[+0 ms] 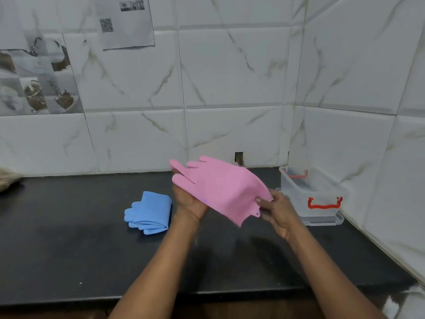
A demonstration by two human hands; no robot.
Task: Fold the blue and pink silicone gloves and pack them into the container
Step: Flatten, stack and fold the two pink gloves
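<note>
The pink silicone glove [220, 187] is held flat in the air above the black counter [69, 249], its fingers pointing up and left. My left hand [189, 201] lies under its finger end and supports it from below. My right hand [279, 209] pinches the cuff edge at the lower right. The blue glove [150, 212] lies folded on the counter, to the left of my left wrist. A clear plastic container [312, 194] with red latches stands open at the right, close to my right hand.
The container's lid [322, 221] lies beneath it. White marble-tiled walls close the counter at the back and right. A fuzzy brownish object [9, 180] sits at the far left edge. The counter's front edge runs near my forearms.
</note>
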